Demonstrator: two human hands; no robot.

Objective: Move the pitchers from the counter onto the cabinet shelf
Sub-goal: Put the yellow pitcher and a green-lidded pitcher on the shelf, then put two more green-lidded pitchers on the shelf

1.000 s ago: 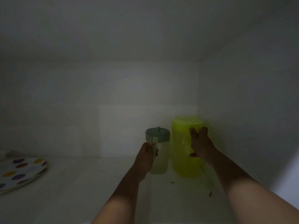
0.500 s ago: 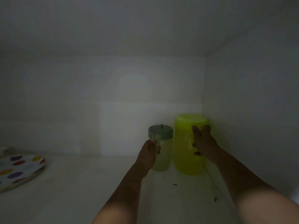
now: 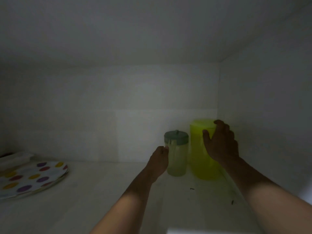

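Observation:
Two pitchers stand side by side in the back right corner of the dim cabinet shelf (image 3: 101, 196). The small clear pitcher (image 3: 179, 161) has a grey-green lid. My left hand (image 3: 158, 161) is closed on its handle at its left side. The tall yellow-green pitcher (image 3: 197, 159) stands to its right, close to the cabinet's side wall. My right hand (image 3: 221, 146) is in front of the yellow pitcher's upper right part with thumb and fingers spread. It hides that part of the pitcher, and I cannot see any contact.
A stack of white plates with coloured dots (image 3: 30, 178) lies at the shelf's left, with a folded cloth (image 3: 15, 157) behind it. The side wall (image 3: 261, 115) stands right beside the yellow pitcher. Small dark specks (image 3: 192, 188) lie on the shelf.
My right hand has spread its fingers and come back toward me from the yellow pitcher. My left hand stays closed on the small pitcher's handle. Both pitchers stand where they were.

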